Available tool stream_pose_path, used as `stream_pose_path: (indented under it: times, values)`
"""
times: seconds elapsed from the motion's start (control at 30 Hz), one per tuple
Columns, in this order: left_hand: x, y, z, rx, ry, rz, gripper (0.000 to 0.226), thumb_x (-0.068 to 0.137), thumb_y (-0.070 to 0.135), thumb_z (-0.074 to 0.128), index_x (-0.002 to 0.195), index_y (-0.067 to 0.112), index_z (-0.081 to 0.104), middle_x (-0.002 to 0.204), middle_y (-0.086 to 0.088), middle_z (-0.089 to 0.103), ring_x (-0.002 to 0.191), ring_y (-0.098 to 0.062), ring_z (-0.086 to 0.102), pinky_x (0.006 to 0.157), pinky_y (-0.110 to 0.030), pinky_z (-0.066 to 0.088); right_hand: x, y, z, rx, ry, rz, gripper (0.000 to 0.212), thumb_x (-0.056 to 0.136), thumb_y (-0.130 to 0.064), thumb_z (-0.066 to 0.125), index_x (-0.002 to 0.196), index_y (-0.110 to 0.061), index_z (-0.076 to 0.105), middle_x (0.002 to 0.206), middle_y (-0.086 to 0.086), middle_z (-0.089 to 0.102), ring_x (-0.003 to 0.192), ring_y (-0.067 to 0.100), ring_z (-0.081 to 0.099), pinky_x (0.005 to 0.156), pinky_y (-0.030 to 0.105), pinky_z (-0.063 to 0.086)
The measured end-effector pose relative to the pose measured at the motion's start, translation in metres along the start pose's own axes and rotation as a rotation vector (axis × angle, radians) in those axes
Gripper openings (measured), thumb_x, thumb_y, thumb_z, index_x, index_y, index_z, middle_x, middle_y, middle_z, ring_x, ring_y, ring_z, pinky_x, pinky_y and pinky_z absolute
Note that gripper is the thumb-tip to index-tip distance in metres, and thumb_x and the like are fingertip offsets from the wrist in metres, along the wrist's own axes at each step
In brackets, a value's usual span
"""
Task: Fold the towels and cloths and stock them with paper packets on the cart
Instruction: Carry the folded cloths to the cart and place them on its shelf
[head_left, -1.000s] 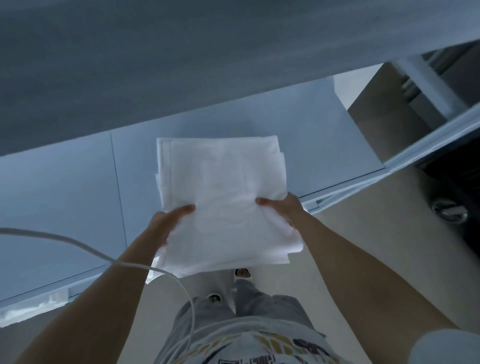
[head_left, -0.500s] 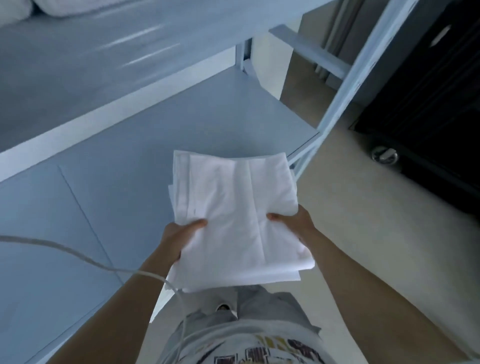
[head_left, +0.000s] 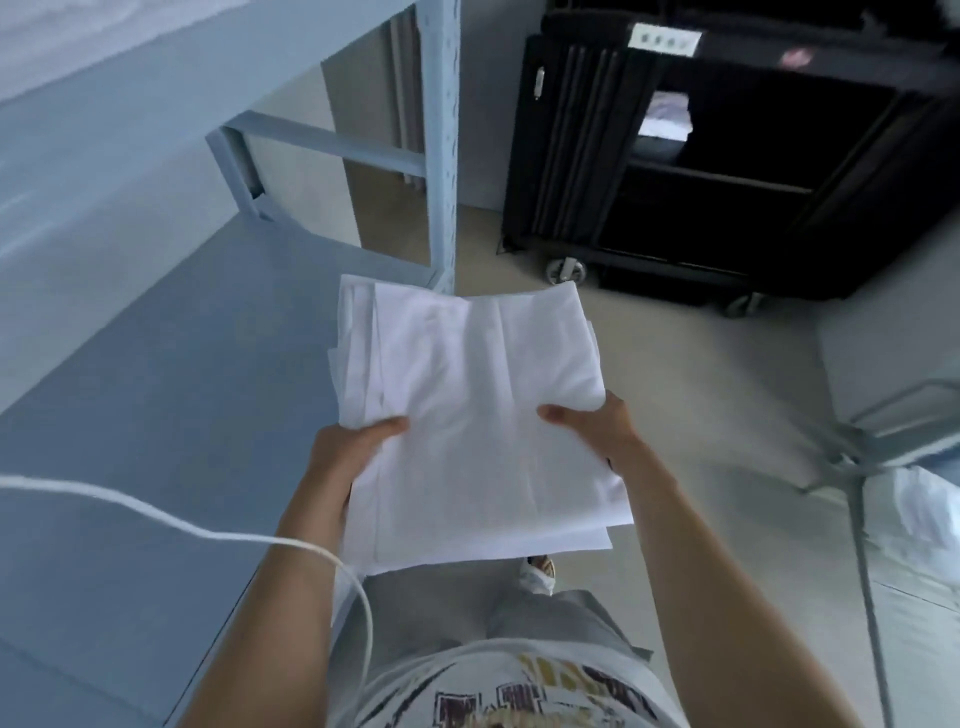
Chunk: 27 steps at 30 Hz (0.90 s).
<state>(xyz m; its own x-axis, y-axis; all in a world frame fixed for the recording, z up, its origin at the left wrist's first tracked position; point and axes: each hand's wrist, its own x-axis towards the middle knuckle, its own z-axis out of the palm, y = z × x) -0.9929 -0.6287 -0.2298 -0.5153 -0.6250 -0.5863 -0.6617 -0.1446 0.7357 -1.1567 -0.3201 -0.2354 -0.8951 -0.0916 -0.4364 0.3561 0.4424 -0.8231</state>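
Folded white cloths (head_left: 478, 415), a stack of several layers, held level in the air in front of the person's waist, over the floor beside the blue shelf (head_left: 156, 322). Left hand (head_left: 345, 452) grips the stack's left edge, thumb curled on top, fingers hidden beneath. Right hand (head_left: 597, 426) grips the right edge the same way, thumb on top. Black cart (head_left: 727, 156) stands well apart, ahead and right; something white sits on its upper shelf. White cable (head_left: 156, 514) crosses the left forearm.
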Motion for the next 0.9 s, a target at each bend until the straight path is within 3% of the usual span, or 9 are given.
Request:
stream_pose_path:
  times: [0.1, 0.2, 0.33, 0.43, 0.53, 0.67, 0.83, 0.9]
  values:
    - [-0.012, 0.021, 0.025, 0.037, -0.058, 0.070, 0.072, 0.045, 0.056, 0.099, 0.093, 0.009, 0.073, 0.080, -0.003, 0.073, 0.073, -0.023, 0.072, 0.058, -0.028, 0.050, -0.013, 0.004, -0.038, 0.012, 0.097, 0.006, 0.073, 0.039, -0.058, 0.101, 0.099, -0.030, 0.069, 0.090, -0.010, 0.076, 0.080, 0.013, 0.075, 0.063, 0.029, 0.059]
    - [-0.023, 0.040, 0.053, 0.064, -0.106, 0.104, 0.070, 0.048, 0.056, 0.099, 0.094, 0.010, 0.073, 0.077, 0.000, 0.071, 0.069, -0.019, 0.069, 0.053, -0.026, 0.046, -0.022, 0.011, -0.071, 0.020, 0.172, 0.018, 0.080, 0.038, -0.062, 0.099, 0.103, -0.027, 0.071, 0.092, -0.006, 0.077, 0.082, 0.016, 0.075, 0.070, 0.035, 0.062]
    - [-0.036, 0.057, 0.088, 0.092, -0.163, 0.148, 0.085, 0.046, 0.058, 0.098, 0.111, 0.009, 0.073, 0.088, -0.002, 0.072, 0.075, -0.020, 0.068, 0.056, -0.027, 0.044, -0.033, 0.020, -0.113, 0.048, 0.242, 0.037, 0.075, 0.037, -0.066, 0.098, 0.096, -0.029, 0.071, 0.084, -0.010, 0.076, 0.067, 0.006, 0.073, 0.047, 0.018, 0.052]
    - [-0.047, 0.067, 0.120, 0.103, -0.187, 0.180, 0.094, 0.046, 0.059, 0.098, 0.120, 0.009, 0.069, 0.103, -0.006, 0.073, 0.087, -0.023, 0.069, 0.063, -0.028, 0.047, -0.032, 0.029, -0.145, 0.069, 0.266, 0.059, 0.074, 0.037, -0.065, 0.099, 0.096, -0.028, 0.073, 0.081, -0.011, 0.077, 0.066, 0.005, 0.074, 0.052, 0.020, 0.055]
    - [-0.061, 0.079, 0.156, 0.109, -0.199, 0.187, 0.075, 0.052, 0.054, 0.098, 0.107, 0.014, 0.068, 0.088, 0.004, 0.069, 0.077, -0.012, 0.065, 0.058, -0.025, 0.044, -0.023, 0.040, -0.180, 0.077, 0.273, 0.051, 0.077, 0.037, -0.066, 0.099, 0.099, -0.028, 0.074, 0.079, -0.015, 0.077, 0.067, 0.006, 0.074, 0.056, 0.023, 0.059]
    - [-0.076, 0.092, 0.207, 0.113, -0.197, 0.180, 0.057, 0.053, 0.054, 0.098, 0.078, 0.022, 0.058, 0.077, 0.007, 0.065, 0.069, -0.007, 0.061, 0.056, -0.023, 0.043, 0.000, 0.053, -0.226, 0.088, 0.258, 0.056, 0.084, 0.034, -0.068, 0.099, 0.103, -0.027, 0.075, 0.089, -0.010, 0.079, 0.079, 0.012, 0.077, 0.074, 0.036, 0.064]
    - [-0.088, 0.104, 0.274, 0.134, -0.189, 0.164, 0.063, 0.053, 0.059, 0.097, 0.083, 0.018, 0.059, 0.081, 0.006, 0.066, 0.073, -0.009, 0.063, 0.063, -0.027, 0.048, 0.034, 0.071, -0.284, 0.102, 0.251, 0.080, 0.090, 0.029, -0.072, 0.097, 0.104, -0.028, 0.074, 0.088, -0.012, 0.079, 0.080, 0.011, 0.076, 0.071, 0.033, 0.063]
    - [-0.088, 0.109, 0.302, 0.147, -0.187, 0.174, 0.060, 0.051, 0.060, 0.097, 0.080, 0.022, 0.060, 0.082, 0.005, 0.068, 0.076, -0.011, 0.066, 0.075, -0.032, 0.055, 0.048, 0.077, -0.308, 0.109, 0.248, 0.076, 0.088, 0.030, -0.071, 0.098, 0.104, -0.029, 0.074, 0.087, -0.015, 0.078, 0.079, 0.009, 0.076, 0.070, 0.031, 0.062]
